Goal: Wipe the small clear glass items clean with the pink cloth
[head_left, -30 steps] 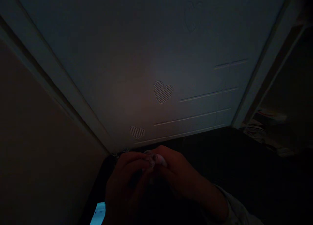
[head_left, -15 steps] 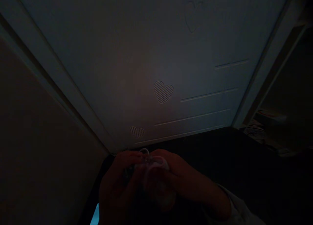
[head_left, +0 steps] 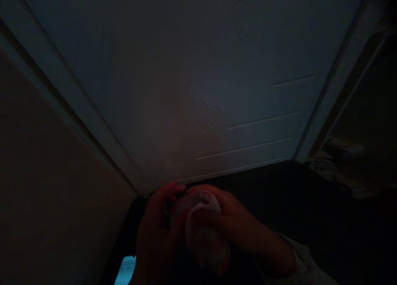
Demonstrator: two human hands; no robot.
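Note:
The scene is very dark. A pale pinkish item [head_left: 204, 202], seemingly soft with a curved rim round an opening, lies between my hands at the bottom centre. My right hand [head_left: 231, 214] is wrapped round its right side. My left hand [head_left: 159, 223] is at its left, fingers curled towards it with a gap between the upper fingers and the thumb. The thumb side touches or overlaps the pale item. Shadow hides the lower part of the item and what lies between my left fingers.
A pale door [head_left: 248, 82] with carved hearts and lines stands ahead, framed on both sides. A lit screen [head_left: 125, 270] glows at the lower left. Blurred items [head_left: 324, 163] lie beyond the frame at right. The floor [head_left: 266, 188] is dark.
My left hand has shifted right and its upper fingers have lifted. The pale item's opening shows wider, and the thin white loop above it is no longer clearly visible. More of the lit screen shows.

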